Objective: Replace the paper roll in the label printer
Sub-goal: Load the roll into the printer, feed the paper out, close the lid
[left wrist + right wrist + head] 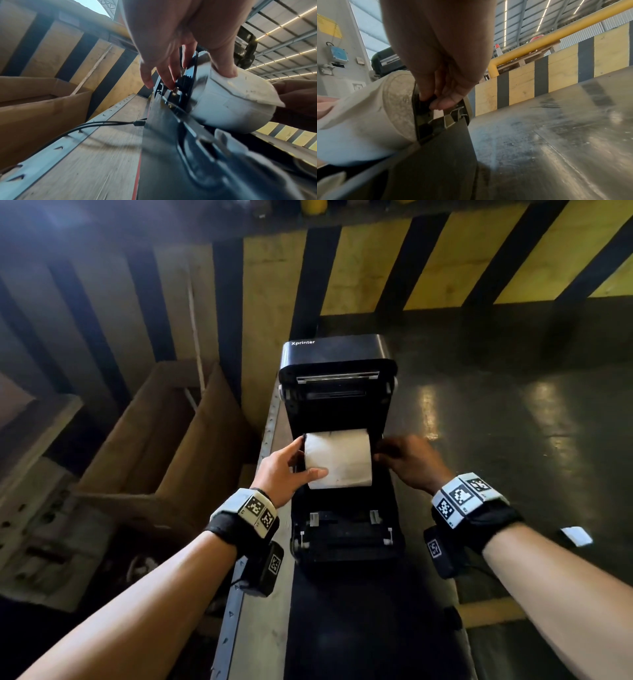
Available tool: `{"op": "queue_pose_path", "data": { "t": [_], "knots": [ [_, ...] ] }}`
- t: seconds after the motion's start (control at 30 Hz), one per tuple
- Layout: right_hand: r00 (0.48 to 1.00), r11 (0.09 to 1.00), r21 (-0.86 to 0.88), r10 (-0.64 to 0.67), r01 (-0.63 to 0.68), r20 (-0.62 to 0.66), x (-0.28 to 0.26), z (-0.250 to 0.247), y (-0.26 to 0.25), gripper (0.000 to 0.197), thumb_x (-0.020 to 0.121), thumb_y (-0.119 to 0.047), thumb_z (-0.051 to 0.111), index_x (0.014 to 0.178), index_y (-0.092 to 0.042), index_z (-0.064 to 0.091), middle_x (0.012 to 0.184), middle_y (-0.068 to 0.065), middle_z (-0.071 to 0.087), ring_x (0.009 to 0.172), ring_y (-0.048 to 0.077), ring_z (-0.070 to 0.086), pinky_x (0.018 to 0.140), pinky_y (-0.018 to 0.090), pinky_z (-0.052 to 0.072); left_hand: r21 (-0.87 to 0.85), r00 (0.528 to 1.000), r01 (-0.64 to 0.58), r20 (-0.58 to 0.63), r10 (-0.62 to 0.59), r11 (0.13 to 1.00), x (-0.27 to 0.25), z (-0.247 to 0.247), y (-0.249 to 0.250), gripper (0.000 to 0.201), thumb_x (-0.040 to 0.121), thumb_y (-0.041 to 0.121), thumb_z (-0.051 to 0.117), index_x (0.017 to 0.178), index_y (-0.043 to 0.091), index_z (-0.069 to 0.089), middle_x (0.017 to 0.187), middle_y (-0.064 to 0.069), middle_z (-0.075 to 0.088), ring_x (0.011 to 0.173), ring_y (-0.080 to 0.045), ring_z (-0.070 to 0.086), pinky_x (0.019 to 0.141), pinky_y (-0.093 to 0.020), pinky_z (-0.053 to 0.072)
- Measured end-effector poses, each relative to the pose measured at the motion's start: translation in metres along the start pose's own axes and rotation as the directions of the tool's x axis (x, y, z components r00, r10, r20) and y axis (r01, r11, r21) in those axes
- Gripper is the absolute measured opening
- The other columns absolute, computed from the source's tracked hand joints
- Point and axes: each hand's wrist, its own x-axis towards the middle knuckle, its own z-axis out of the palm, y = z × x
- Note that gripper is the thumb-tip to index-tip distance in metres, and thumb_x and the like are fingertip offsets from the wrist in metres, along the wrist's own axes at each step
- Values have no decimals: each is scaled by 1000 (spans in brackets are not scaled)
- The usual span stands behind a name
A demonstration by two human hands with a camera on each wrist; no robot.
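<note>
Roll (338, 459) is held between both hands: left hand (281, 470) grips it, right hand (409, 462) pinches side guide (426, 102), likely for seating.

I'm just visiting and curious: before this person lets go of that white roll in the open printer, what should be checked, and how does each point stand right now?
1. Printer lid up and out of the way: ok.
2. Paper roll in the printer's bay between the side guides: ok, though whether it is fully seated cannot be told.
3. Left hand steadying the roll, thumb on the paper, fingers at its left end: ok.
4. Right hand pinching a black part at the roll's right end: ok; whether it has locked, cannot tell.
5. Loose paper end fed toward the front slot: not ok, it lies on the roll.
</note>
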Motion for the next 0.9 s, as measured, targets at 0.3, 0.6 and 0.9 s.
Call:
{"op": "queue_pose_path", "data": {
  "t": [0.3,0.6,0.9],
  "knots": [
    [999,992,-115,-48,49,15,-3,7,-1,22,86,-14,59,100,0,69,99,19,72,95,33,65,67,20,35,86,999,-11,-32,14,996,2,6,-8,87,69,45,76,143,30,33,137,-1,55,127,-17,50,107,-33,41],
    [994,980,-168,-102,105,23,-12,7,-6,20,85,-6,59,99,7,67,97,27,67,90,39,63,68,18,30,203,998,-38,-35,46,978,-6,9,1,87,73,40,75,145,21,29,139,-7,53,129,-20,48,103,-24,35],
    [993,978,-179,-114,110,-13,-16,14,-12,19,75,8,53,89,12,65,95,30,66,89,44,63,71,30,42,372,998,-47,-26,61,927,-14,21,-4,89,74,44,72,145,15,26,144,-5,37,132,-24,36,111,-33,33]
  ]
}}
